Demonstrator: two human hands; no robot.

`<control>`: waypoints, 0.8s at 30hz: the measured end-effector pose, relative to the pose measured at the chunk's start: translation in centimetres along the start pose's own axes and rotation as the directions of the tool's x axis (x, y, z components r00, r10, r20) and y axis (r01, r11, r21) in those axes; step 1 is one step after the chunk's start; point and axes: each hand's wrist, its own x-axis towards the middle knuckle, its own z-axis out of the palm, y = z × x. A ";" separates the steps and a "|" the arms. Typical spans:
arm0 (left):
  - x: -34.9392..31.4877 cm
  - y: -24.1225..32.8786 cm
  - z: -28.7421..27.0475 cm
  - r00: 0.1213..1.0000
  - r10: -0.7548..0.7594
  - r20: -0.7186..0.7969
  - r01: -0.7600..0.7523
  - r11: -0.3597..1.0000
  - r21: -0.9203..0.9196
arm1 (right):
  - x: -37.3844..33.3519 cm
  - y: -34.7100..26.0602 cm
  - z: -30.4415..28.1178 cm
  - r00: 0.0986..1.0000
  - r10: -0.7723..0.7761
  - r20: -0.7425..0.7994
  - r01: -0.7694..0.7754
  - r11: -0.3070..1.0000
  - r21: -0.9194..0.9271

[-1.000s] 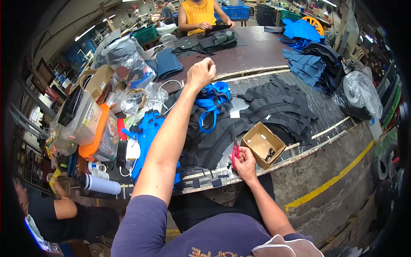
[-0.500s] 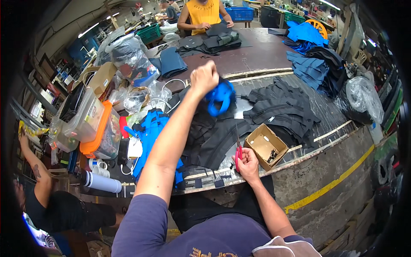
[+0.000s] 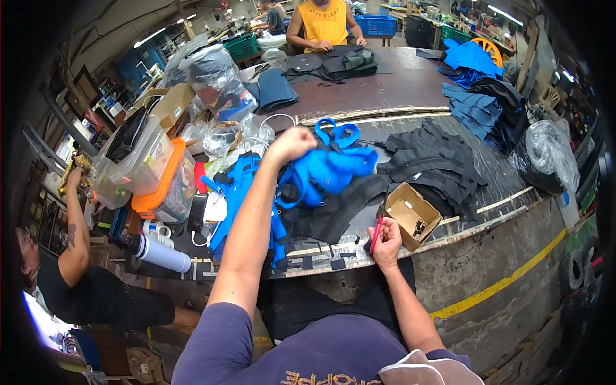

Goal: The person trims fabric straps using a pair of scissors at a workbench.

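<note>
My left hand [image 3: 295, 144] is closed on a bright blue fabric piece with strap loops [image 3: 330, 170], lifted over the middle of the table. Dark cut fabric pieces [image 3: 340, 205] lie beneath it. At the near edge my right hand [image 3: 387, 244] grips scissors with red handles [image 3: 376, 232], their blades pointing away from me. Right beside that hand stands a small open cardboard box [image 3: 410, 208] with a few small dark parts in it. Black zippered pieces [image 3: 430, 163] fan out behind the box. More blue strapped fabric [image 3: 240, 199] lies left of my left forearm.
Clear plastic bins [image 3: 173, 186], one orange-rimmed, and a white bottle [image 3: 160, 255] stand at the left. Across the table a person in a yellow shirt [image 3: 323, 22] handles dark fabric. Another person [image 3: 74, 256] is at far left. Blue stacks [image 3: 471, 106] lie far right.
My left hand has come down slightly nearer, and the blue piece has spread out beside it. The scissors have shifted a little right with my right hand. The whole view has moved slightly.
</note>
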 end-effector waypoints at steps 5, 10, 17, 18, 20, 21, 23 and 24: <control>-6.3 -4.8 4.8 0.974 -0.144 -0.177 0.184 0.955 0.232 | 0.1 0.4 -0.5 0.999 0.027 0.019 -0.027 0.999 -0.022; -11.7 -5.0 2.9 0.900 0.184 -0.395 0.008 0.900 0.436 | 0.1 0.5 -0.1 0.999 0.025 0.020 -0.024 0.999 -0.024; -12.4 -5.8 0.0 0.978 -0.203 0.049 0.172 0.917 0.360 | 0.1 0.4 0.3 0.998 0.046 0.049 -0.043 0.998 -0.053; -12.4 -5.4 0.0 0.977 -0.172 0.124 0.141 0.964 0.225 | 0.1 0.3 0.3 0.998 0.047 0.049 -0.044 0.997 -0.056; -12.1 -2.2 0.1 0.943 -0.235 0.235 0.233 0.972 0.038 | 0.1 0.3 -0.2 0.999 0.044 0.016 -0.043 0.997 -0.058; -12.4 -1.8 -0.2 0.944 -0.235 0.232 0.233 0.972 0.039 | 0.1 0.3 -0.1 0.999 0.043 0.018 -0.041 0.998 -0.057; -12.7 -1.3 -0.5 0.917 -0.290 0.276 0.340 0.927 -0.158 | 0.1 0.2 0.0 0.999 0.049 0.014 -0.048 0.997 -0.053; -13.3 -2.1 -0.6 0.927 -0.250 0.280 0.297 0.944 -0.142 | 0.1 0.2 0.1 0.999 0.047 0.017 -0.047 0.998 -0.049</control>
